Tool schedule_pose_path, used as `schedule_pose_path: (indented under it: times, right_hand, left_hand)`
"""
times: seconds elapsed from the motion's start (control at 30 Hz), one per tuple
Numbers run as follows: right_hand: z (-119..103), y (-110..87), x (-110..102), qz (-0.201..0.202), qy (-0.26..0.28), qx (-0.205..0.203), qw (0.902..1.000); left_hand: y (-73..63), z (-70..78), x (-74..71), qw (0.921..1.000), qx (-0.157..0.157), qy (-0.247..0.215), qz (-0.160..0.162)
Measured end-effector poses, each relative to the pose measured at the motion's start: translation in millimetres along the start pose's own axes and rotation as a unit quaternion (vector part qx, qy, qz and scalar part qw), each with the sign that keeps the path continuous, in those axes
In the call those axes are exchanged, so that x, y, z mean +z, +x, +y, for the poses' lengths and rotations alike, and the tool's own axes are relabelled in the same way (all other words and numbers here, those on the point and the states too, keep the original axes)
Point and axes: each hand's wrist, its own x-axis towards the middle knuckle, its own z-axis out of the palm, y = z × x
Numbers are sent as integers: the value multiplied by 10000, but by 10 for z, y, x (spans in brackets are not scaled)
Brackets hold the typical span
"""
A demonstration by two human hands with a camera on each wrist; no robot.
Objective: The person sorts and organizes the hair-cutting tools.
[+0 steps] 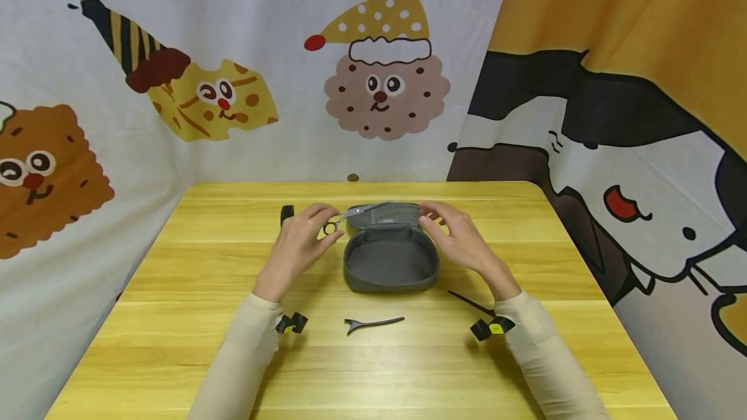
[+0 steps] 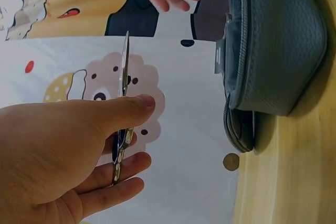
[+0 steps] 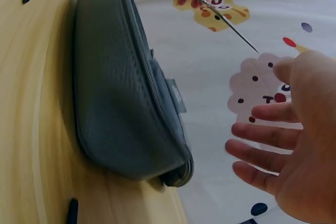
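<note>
In the head view, my left hand (image 1: 302, 238) is at the left of an open grey zip case (image 1: 391, 281). It pinches a pair of silver scissors (image 2: 124, 72) between thumb and fingers. Seen from the head, their blades point right, across the raised lid (image 1: 385, 214) of the case. My right hand (image 1: 462, 238) is beside the lid's right side, holding nothing. In the right wrist view its fingers (image 3: 265, 136) are spread and stand apart from the case and the scissors. The case stands upright with its grey hollow facing up.
A dark hair clip (image 1: 373, 323) lies on the wooden table (image 1: 408, 374) in front of the case. Another thin black item (image 1: 469, 303) lies by the right wrist, partly covered by the wrist camera. Behind the left hand is a black object (image 1: 287, 214). A printed curtain (image 1: 233, 167) hangs behind.
</note>
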Motion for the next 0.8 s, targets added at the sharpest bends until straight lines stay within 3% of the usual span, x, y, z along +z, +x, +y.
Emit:
schedule_pose_path:
  times: [0.23,0.43,0.8]
  right_hand:
    - [175,-56,1,-595,-110,364,9975]
    - [262,-66,3,-809,-293,536,9948]
    - [336,-40,81,-1124,-489,437,9915]
  left_hand:
    - [-48,-67,7,9996,-191,25,-224]
    - [-93,-111,21,9988,-335,-35,-343]
    - [-136,-147,13,9968,-588,-76,-536]
